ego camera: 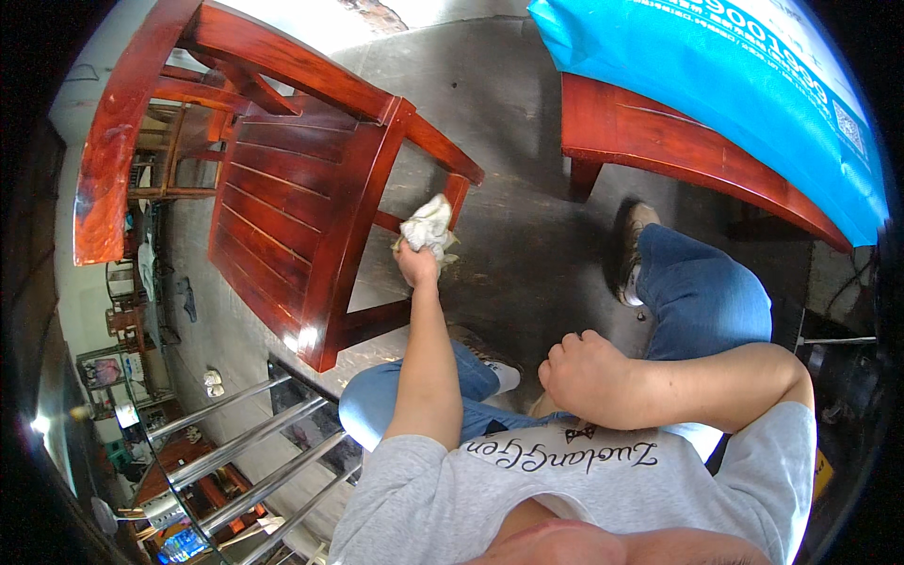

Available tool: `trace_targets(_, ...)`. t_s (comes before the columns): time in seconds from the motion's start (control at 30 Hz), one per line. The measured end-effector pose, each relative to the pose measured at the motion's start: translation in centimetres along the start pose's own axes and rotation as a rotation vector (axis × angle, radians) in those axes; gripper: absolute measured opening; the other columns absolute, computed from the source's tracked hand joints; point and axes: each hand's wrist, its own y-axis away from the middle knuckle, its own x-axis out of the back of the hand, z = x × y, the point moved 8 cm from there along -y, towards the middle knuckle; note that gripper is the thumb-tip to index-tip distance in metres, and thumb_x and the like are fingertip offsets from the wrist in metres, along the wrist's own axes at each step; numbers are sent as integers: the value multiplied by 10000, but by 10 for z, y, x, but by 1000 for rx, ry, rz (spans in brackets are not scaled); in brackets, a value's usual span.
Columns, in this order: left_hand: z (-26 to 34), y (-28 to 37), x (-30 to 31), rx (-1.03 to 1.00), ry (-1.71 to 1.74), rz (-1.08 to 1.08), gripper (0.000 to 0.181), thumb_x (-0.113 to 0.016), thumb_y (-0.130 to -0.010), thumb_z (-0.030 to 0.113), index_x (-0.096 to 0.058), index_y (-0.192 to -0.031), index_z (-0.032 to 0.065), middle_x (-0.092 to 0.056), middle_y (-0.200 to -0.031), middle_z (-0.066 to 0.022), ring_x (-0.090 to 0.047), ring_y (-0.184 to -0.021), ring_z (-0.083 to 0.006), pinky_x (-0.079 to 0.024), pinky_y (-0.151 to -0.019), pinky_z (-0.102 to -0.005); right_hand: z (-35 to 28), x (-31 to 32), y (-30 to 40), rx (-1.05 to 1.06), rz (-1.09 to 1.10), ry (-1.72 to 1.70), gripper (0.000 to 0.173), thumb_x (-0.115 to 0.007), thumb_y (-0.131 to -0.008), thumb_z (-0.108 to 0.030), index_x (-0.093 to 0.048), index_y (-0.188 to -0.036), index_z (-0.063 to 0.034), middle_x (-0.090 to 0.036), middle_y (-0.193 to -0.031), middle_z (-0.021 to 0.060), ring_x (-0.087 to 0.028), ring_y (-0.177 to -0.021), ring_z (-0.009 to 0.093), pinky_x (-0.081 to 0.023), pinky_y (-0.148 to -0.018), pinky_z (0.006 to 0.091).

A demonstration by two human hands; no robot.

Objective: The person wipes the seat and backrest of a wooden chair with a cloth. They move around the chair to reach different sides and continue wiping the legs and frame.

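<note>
A crumpled whitish cloth (428, 224) is bunched in my left hand (417, 265), at the end of my outstretched arm. In this view the cloth overlaps a leg and stretcher of a red-brown lacquered wooden chair (282, 183); whether it presses on them I cannot tell. The chair has a slatted seat and stands tilted in the view, with light glinting on its near corner. My right hand (586, 371) is held above my lap with its fingers curled in. Its palm is hidden, and no object shows in it.
A blue bag (734, 78) bearing print lies on a red wooden bench (692, 138) at the upper right. Metal rails (247, 441) run at lower left, near a table holding a cutlery holder (162, 510). My jeans-clad knees (706, 296) are spread over the grey floor (508, 247).
</note>
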Motion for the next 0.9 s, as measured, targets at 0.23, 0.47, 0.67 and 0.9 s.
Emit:
trace_targets(0.23, -9, -17, 8, 14, 46, 19, 488, -662, -827, 136, -490, -1274, 46, -446, -1308, -220, -503, -1163, -397, -417, -961, -456, -2, 0, 0, 0, -18, -27, 202, -624, -726, -147, -650, -871, -9, -624, -775, 95, -607, -754, 231, -469, -626, 329)
trace_targets(0.47, 13, 17, -47, -280, -110, -115, 430, -690, -781, 124, -536, -1179, 69, -471, -1246, -202, -513, -1114, -393, -432, -928, -456, 0, 1, 1, -7, -21, -46, 198, -620, -727, -149, -647, -868, -12, -624, -786, 97, -605, -764, 231, -465, -630, 330)
trace_targets(0.67, 41, 1, -47, -295, -22, -153, 455, -693, -787, 120, -531, -1209, 69, -507, -1193, -215, -521, -1105, -396, -431, -927, -450, -1, 0, 5, -18, 21, -50, 192, -617, -714, -164, -639, -841, -23, -610, -765, 92, -595, -745, 238, -451, -626, 333)
trace_targets(0.9, 45, -19, -60, -363, -132, -232, 469, -689, -798, 163, -490, -1216, 91, -467, -1258, -221, -510, -1127, -410, -436, -933, -464, 0, 4, 2, -23, 40, -13, 185, -607, -716, -168, -638, -834, -28, -600, -750, 84, -576, -727, 217, -430, -606, 327)
